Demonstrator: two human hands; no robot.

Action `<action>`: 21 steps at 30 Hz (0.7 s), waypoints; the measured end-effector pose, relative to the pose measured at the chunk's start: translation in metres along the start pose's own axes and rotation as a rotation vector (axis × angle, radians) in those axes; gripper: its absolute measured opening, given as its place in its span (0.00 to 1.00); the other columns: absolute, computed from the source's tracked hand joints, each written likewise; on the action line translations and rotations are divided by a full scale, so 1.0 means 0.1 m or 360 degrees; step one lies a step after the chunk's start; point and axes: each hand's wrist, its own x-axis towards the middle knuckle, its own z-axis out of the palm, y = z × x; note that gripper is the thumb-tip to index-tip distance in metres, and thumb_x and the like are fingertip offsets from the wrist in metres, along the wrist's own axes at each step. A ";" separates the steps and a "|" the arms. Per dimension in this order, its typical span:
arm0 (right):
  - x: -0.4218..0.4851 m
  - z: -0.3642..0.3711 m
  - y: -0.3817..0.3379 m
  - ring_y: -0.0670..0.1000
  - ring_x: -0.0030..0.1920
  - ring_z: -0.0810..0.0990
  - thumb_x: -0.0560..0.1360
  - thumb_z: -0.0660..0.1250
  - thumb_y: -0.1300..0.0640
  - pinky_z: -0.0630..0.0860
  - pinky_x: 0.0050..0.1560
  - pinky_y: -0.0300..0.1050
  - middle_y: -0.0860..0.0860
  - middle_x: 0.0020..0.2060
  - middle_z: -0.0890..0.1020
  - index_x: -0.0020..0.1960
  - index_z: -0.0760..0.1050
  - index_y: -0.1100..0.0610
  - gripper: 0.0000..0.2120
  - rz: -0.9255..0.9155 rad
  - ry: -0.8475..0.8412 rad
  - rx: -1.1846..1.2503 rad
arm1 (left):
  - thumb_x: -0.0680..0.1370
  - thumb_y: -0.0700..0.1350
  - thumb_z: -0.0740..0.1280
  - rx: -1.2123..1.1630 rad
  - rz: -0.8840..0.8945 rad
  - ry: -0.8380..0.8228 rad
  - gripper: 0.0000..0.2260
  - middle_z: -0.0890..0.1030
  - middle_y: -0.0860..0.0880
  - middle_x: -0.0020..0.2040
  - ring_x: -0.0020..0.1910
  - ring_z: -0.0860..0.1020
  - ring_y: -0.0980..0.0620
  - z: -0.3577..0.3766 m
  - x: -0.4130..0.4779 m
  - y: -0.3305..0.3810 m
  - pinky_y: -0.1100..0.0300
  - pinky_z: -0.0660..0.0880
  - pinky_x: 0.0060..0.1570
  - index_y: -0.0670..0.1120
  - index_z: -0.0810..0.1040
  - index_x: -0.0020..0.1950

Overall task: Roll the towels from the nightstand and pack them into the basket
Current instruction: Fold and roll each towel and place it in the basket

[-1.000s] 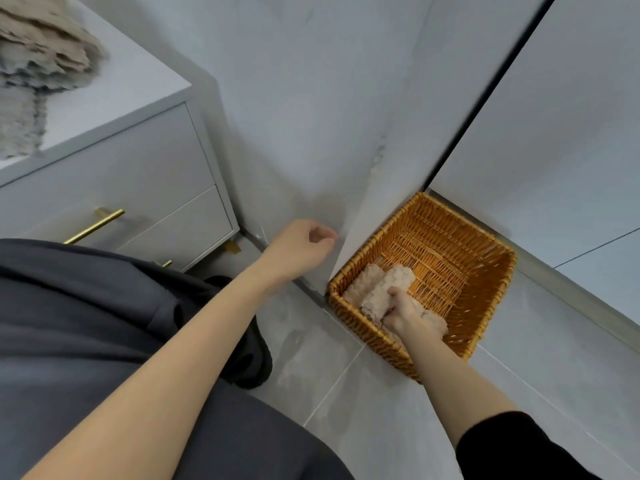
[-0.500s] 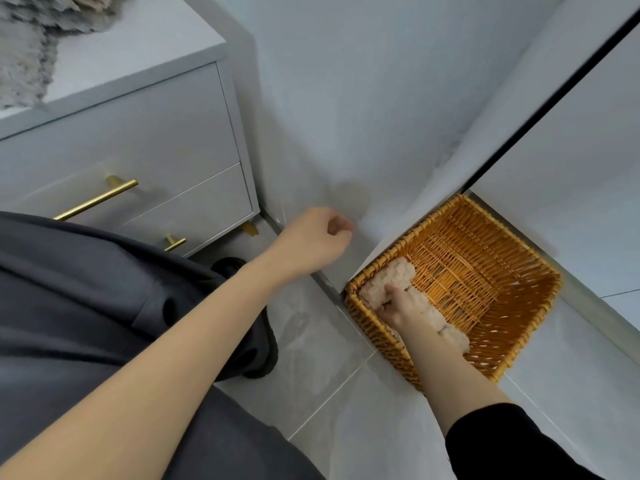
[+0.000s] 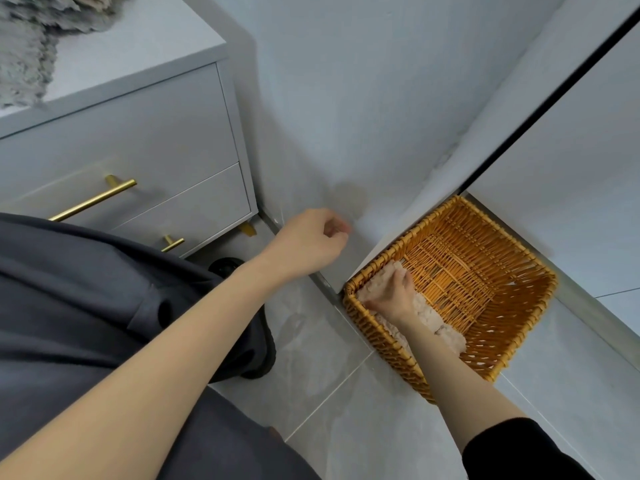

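Note:
An orange wicker basket [image 3: 512,306] stands on the floor in the wall corner. Rolled beige towels [image 3: 446,332] lie along its near left side. My right hand [image 3: 393,294] is inside the basket and grips the rolled towel nearest the left rim, fingers curled over it. My left hand [image 3: 308,242] hangs in the air by the wall, left of the basket, its fingers curled and holding nothing. Several grey and beige towels [image 3: 31,53] lie in a heap on the nightstand [image 3: 138,98] at the upper left.
The nightstand has two drawers with gold handles [image 3: 93,200]. A dark shoe [image 3: 256,341] and my grey trousers fill the lower left. Grey floor tiles [image 3: 346,410] spread in front of the basket. A wall with a dark vertical seam [image 3: 540,95] rises behind the basket.
My right hand has pushed the rolled towel further toward the basket's left rim. The view has shifted, so the basket sits further right. My left hand stays curled by the wall.

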 end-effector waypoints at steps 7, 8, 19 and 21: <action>0.04 0.13 0.04 0.56 0.77 0.45 0.68 0.77 0.52 0.51 0.76 0.47 0.53 0.77 0.38 0.78 0.40 0.60 0.56 0.0039 -0.0052 -0.0041 | 0.80 0.44 0.60 0.0016 0.0003 0.0002 0.12 0.76 0.54 0.53 0.52 0.72 0.57 0.00 0.04 -0.02 0.66 0.65 0.48 0.48 0.75 0.62; 0.05 0.14 0.04 0.56 0.77 0.45 0.68 0.77 0.51 0.53 0.76 0.48 0.53 0.77 0.39 0.78 0.41 0.59 0.55 0.0041 -0.0041 -0.0076 | 0.80 0.44 0.60 0.0014 0.0002 0.0008 0.12 0.75 0.54 0.53 0.51 0.72 0.58 -0.01 0.04 -0.04 0.67 0.66 0.45 0.48 0.75 0.62; -0.07 -0.04 -0.10 0.57 0.63 0.62 0.71 0.71 0.50 0.70 0.53 0.45 0.57 0.66 0.63 0.73 0.62 0.55 0.34 0.0006 -0.0050 -0.0248 | 0.80 0.44 0.60 -0.0059 0.0000 0.0025 0.11 0.76 0.54 0.53 0.52 0.72 0.58 -0.04 -0.01 -0.03 0.68 0.65 0.45 0.48 0.76 0.62; -0.17 -0.16 -0.13 0.57 0.70 0.60 0.76 0.66 0.54 0.65 0.64 0.48 0.58 0.68 0.69 0.72 0.67 0.57 0.26 -0.0067 0.0032 -0.0132 | 0.80 0.45 0.60 -0.0074 -0.0002 0.0036 0.11 0.76 0.54 0.54 0.52 0.72 0.58 -0.04 -0.04 -0.01 0.67 0.66 0.47 0.48 0.75 0.62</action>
